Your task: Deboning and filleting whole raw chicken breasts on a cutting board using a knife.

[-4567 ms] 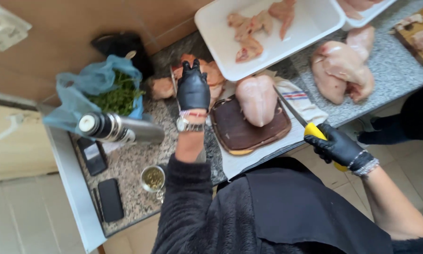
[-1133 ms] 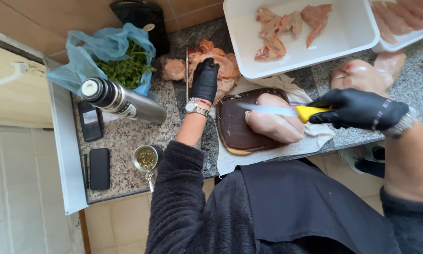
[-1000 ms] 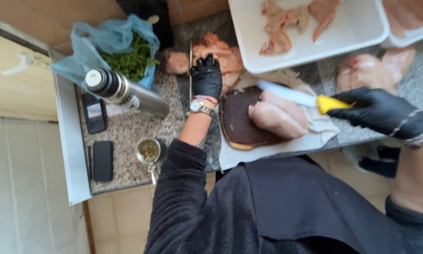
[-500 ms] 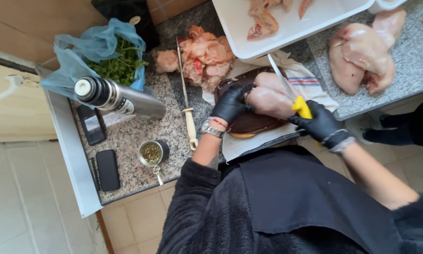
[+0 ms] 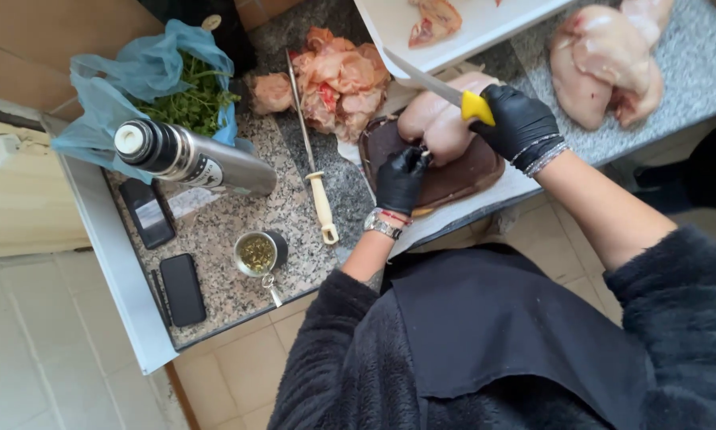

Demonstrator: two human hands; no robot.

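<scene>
Gripped firmly in the gloved right hand [image 5: 519, 121], a yellow-handled knife [image 5: 441, 91] is laid on the chicken breast [image 5: 437, 119] pinched by the left hand [image 5: 400, 180], so trimming seems underway and a steady draw is called for.

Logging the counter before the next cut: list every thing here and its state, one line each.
left hand: gloved, fingers pinching the chicken breast
right hand: gloved, gripping the yellow-handled knife
yellow-handled knife: held above the breast
chicken breast: raw, whole, lying on the cutting board
cutting board: dark, on a white cloth
honing steel: lying flat, untouched
thermos: capped, on its side
metal cup: upright, filled with green herb
</scene>
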